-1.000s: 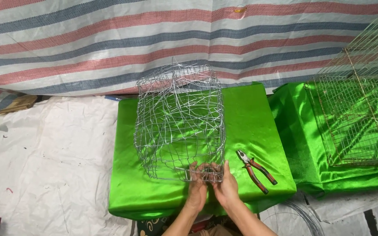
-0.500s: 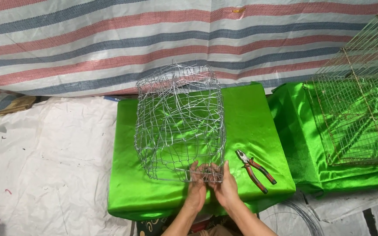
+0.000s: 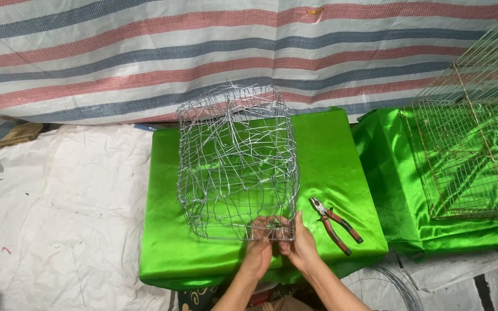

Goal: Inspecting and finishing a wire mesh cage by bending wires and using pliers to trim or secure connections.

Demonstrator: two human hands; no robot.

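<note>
On the shiny green satin-covered surface [image 3: 329, 150], a boxy cage of tangled silver wire mesh [image 3: 236, 164] is standing upright, its near bottom edge sitting close to the front of the cloth. Left hand [image 3: 259, 247] is curling its fingers onto the lower front rim of the cage, pinching the wire there. Right hand [image 3: 300, 245] is pressing in just beside it, thumb raised, fingers gripping the same stretch of rim; the two hands are touching or nearly so. Red-handled metal pliers [image 3: 335, 224] are lying on the cloth just right of the right hand, jaws pointing away. Further right, a larger rust-toned wire grid cage [image 3: 474, 155] is resting on a second green-draped block. Behind, a red, white and blue striped tarp [image 3: 203, 52] is hanging; a white woven sheet [image 3: 59, 219] is covering the floor at left.
</note>
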